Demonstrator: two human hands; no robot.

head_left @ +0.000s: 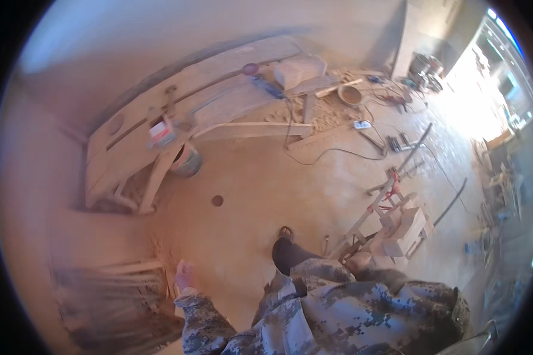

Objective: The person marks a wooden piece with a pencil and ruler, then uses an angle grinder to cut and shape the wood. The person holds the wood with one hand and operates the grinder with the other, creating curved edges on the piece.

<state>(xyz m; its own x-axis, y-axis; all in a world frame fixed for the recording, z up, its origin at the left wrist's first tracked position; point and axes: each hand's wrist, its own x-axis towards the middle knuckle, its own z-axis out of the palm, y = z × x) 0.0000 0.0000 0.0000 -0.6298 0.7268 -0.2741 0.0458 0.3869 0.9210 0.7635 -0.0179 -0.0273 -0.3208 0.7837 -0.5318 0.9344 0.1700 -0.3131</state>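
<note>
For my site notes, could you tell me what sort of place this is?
Probably a woodworking workshop: a long dusty workbench by the wall, sawdust piled on the floor, and cables and tools strewn about. The left hand hangs empty.

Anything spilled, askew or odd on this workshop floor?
Yes. Sawdust lies heaped under the long dusty workbench, black cables trail loose across the floor, and a small wooden frame sits tilted beside the person's leg.
</note>
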